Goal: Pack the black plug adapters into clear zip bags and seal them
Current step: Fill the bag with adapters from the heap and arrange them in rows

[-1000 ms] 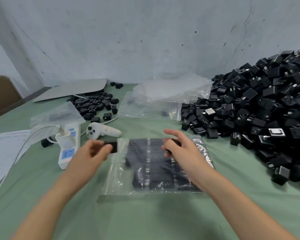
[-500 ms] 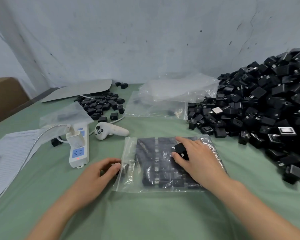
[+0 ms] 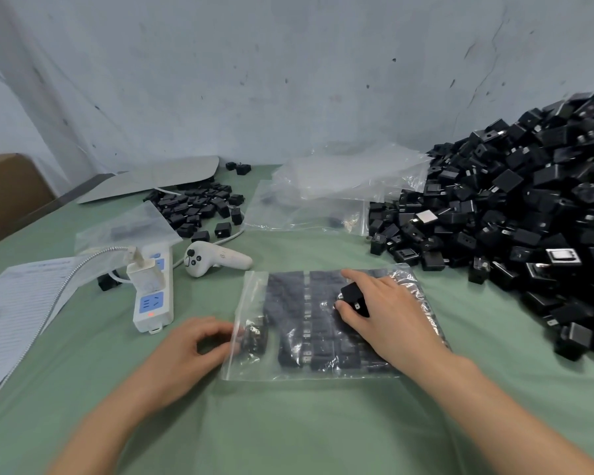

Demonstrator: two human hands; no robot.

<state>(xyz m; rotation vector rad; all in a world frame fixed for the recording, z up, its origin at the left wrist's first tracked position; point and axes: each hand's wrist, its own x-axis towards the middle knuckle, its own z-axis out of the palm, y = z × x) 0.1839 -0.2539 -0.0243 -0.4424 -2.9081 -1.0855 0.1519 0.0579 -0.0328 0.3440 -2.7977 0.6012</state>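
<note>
A clear zip bag [image 3: 290, 366] lies flat on the green table in front of me, filled with rows of black plug adapters [image 3: 319, 334]. Its open mouth faces left. My left hand [image 3: 189, 354] has curled fingers at that mouth and pinches the bag's edge. One adapter [image 3: 254, 334] sits just inside the opening. My right hand [image 3: 388, 320] rests on top of the bag and grips a loose black adapter [image 3: 354, 298] between thumb and fingers.
A big heap of black adapters [image 3: 528, 217] fills the right side, and a smaller pile [image 3: 196, 204] lies at the back left. Empty clear bags [image 3: 340, 186] sit behind. A white power strip [image 3: 153, 296], a white controller [image 3: 216, 258] and a paper sheet [image 3: 18, 303] lie to the left.
My left hand came down with an adapter to the bag's mouth, and that adapter now lies inside. My right hand lowered onto the bag, still holding its adapter.
</note>
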